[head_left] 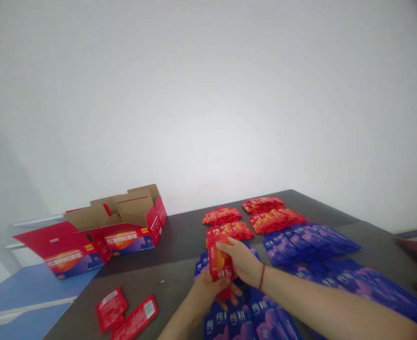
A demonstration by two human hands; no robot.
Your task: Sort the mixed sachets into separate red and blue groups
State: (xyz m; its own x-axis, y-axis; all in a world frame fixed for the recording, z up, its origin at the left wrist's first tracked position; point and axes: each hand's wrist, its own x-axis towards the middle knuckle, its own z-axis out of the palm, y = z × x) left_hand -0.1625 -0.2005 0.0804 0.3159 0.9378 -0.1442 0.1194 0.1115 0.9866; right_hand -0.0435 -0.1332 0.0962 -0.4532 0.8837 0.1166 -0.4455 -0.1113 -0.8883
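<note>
A red sachet (217,255) with white lettering is held upright between my two hands over the dark table. My left hand (208,289) grips its lower end, thumb across the front. My right hand (243,262) is closed on its upper right side. Whether it is one sachet or a small stack I cannot tell. Below my hands lie overlapping blue sachets (261,314), partly hidden by my hands and right forearm. Just behind them is a fanned pile of red sachets (238,230).
An open red carton (130,241) stands at the table's back left, flaps up. Loose red sachets (111,307) lie front left. More red sachets (277,219) and blue sachets (311,242) lie in rows to the right. A blue surface (27,288) adjoins at left. A white wall rises behind.
</note>
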